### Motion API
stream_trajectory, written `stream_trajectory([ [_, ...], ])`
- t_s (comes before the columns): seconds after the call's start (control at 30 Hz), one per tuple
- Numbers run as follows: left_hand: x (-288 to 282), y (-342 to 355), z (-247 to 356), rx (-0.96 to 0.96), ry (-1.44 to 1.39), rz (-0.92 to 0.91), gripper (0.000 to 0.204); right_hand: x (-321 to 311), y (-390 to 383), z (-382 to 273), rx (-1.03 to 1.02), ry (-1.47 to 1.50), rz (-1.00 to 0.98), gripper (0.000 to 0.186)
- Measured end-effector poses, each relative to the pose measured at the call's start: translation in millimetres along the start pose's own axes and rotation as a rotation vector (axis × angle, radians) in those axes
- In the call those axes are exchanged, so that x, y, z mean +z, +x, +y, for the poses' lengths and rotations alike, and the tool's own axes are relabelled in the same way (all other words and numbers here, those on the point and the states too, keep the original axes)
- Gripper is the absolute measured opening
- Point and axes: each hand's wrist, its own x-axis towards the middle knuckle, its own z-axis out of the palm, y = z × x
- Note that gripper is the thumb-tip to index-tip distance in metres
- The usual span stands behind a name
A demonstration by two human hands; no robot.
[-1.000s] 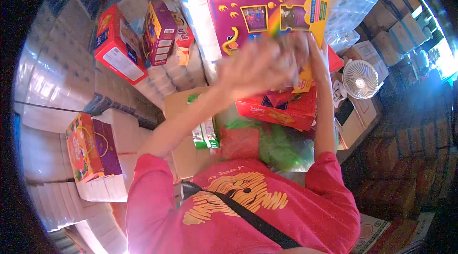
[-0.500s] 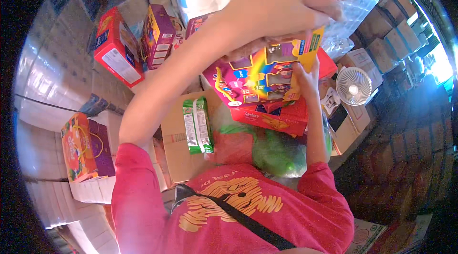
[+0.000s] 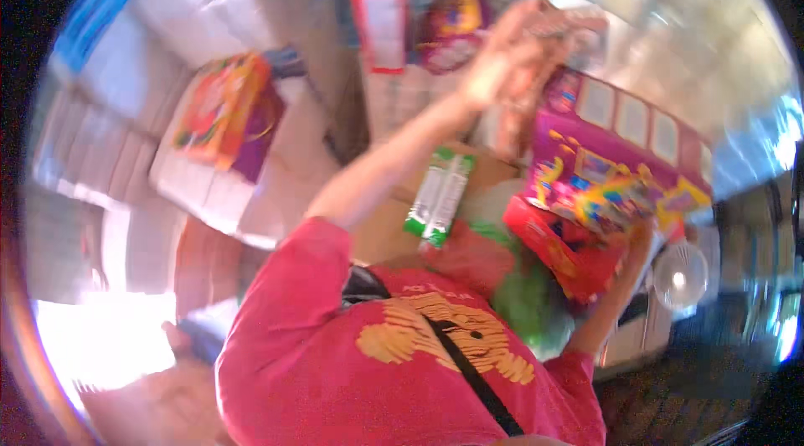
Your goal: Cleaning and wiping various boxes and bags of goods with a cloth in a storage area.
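A purple box (image 3: 578,140) with bright printing and pale windows stands tilted in front of me, to the right. My right hand (image 3: 638,238) grips its near right edge. Beyond the box's upper left corner is my left hand (image 3: 511,56), raised and smeared by motion; whether its fingers hold anything is unclear. Just under the purple box sits a red box (image 3: 557,249). A green and white packet (image 3: 441,195) lies on brown cardboard (image 3: 381,232) near my chest, beside a green plastic bag (image 3: 528,304).
On the left, an orange and purple gift box (image 3: 222,111) rests on pale cartons (image 3: 205,203). Farther off stand a red and white box (image 3: 383,23) and a purple package (image 3: 456,27). A small round fan (image 3: 680,277) is at the right. Plastic-wrapped stacks (image 3: 670,36) rise behind.
The view has swung left, blurring much of the picture. My left hand has moved off the top of the purple box to its left side. The right hand stays on the box.
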Motion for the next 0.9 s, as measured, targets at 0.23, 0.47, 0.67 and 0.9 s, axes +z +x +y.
stream_trajectory([
  [0.23,-25,-78,-32,-0.194,-0.547,0.264,0.058,16,-32,-25,-0.019,0.263,-0.361,0.045],
  [0.47,-54,-147,15,-0.246,-0.253,0.074,0.074,62,-31,-106,0.050,0.452,-0.491,0.053],
  [0.67,-91,-169,81,-0.129,0.070,0.107,0.113,129,-26,-203,0.161,0.619,-0.482,0.060],
  [0.9,-128,-271,64,-0.186,-0.335,0.766,0.064,194,-45,-337,-0.007,0.672,-1.031,0.081],
])
